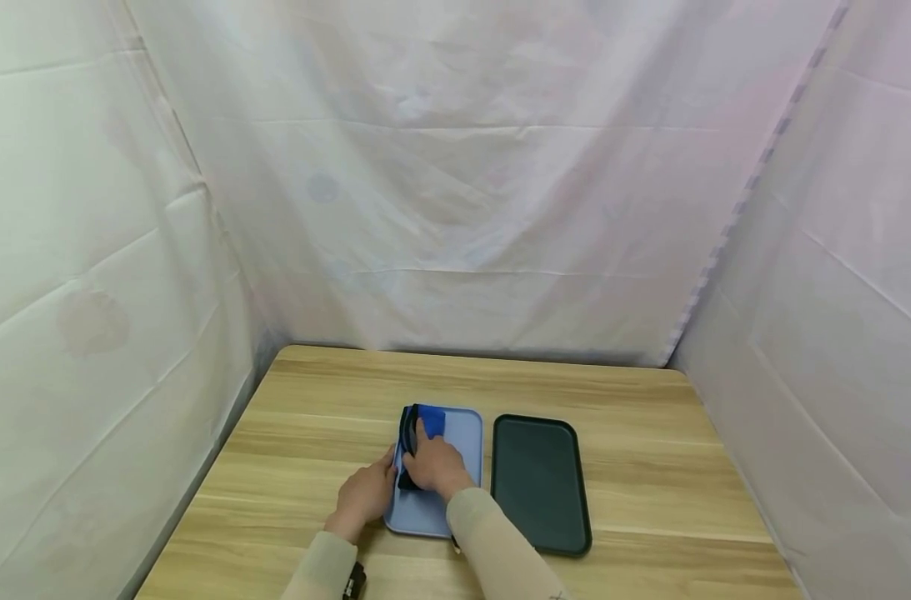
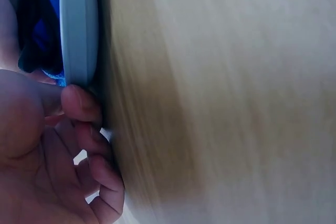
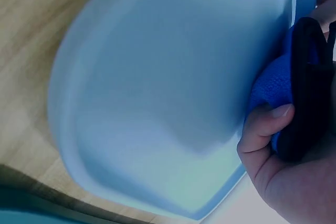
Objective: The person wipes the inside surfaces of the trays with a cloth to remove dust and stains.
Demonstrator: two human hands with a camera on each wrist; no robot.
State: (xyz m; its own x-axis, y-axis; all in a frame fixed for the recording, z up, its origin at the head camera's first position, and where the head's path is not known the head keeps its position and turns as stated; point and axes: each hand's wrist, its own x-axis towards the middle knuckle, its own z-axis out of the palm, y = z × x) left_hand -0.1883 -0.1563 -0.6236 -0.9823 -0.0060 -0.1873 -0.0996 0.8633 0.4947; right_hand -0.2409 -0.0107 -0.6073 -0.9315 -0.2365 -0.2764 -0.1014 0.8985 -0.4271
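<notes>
A piece of blue fuzzy cloth with black trim (image 1: pixel 432 419) lies over the left part of a light blue tray (image 1: pixel 465 442). My right hand (image 1: pixel 434 463) is over the cloth, its index finger reaching forward along it. In the right wrist view the thumb (image 3: pixel 269 121) presses the cloth's black side, and the other fingers are hidden behind it. At the tray's left edge, my left hand (image 1: pixel 367 493) grips the rim. Its curled fingers (image 2: pixel 86 106) show against the outside of the tray wall in the left wrist view, close to the tabletop.
A dark green tray (image 1: pixel 538 479) lies just right of the light blue one, partly behind my right sleeve. Both are on a wood-grain table (image 1: pixel 635 467). White sheets (image 1: pixel 463 208) hang along the back and both sides.
</notes>
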